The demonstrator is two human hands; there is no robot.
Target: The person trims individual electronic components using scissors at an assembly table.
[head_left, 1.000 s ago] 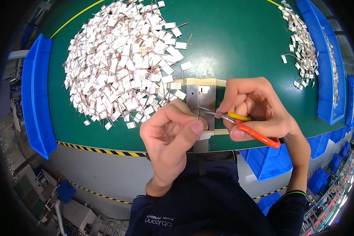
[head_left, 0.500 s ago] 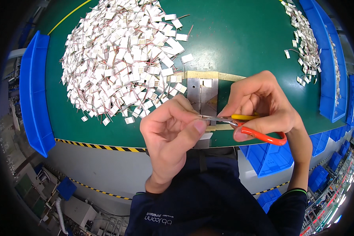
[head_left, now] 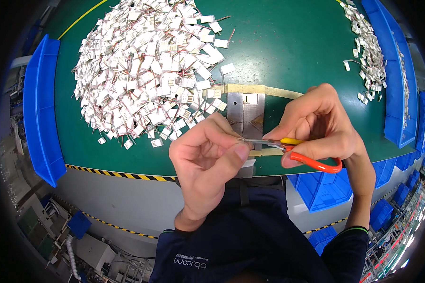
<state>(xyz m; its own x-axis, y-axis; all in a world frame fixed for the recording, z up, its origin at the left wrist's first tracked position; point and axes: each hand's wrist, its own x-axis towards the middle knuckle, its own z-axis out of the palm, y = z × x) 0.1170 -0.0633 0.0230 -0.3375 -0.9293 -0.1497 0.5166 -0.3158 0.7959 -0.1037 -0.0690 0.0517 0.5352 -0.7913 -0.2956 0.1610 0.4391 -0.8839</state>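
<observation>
My right hand [head_left: 328, 125] is closed around small scissors with one red and one yellow handle [head_left: 322, 165]. Their narrow metal blades point left and meet the fingertips of my left hand [head_left: 198, 153]. That hand pinches thumb and forefinger on something thin, mostly hidden between the fingertips. Just past the left thumb a white flat piece [head_left: 249, 163] shows; whether it hangs from the fingers or lies on the plate I cannot tell. Behind the hands, a metal plate fixture [head_left: 253, 111] sits on the green table, with a white connector [head_left: 251, 98] at its far end.
A large heap of white connectors with thin wires [head_left: 141, 70] covers the table's left half. Some similar pieces [head_left: 367, 52] lie at the far right beside a long blue bin [head_left: 394, 89]. Another blue bin [head_left: 41, 113] stands at the left edge. Tape strips [head_left: 278, 92] adjoin the fixture.
The view has shifted slightly. Both hands keep nearly the same pose, with the scissors' blades still at the left fingertips.
</observation>
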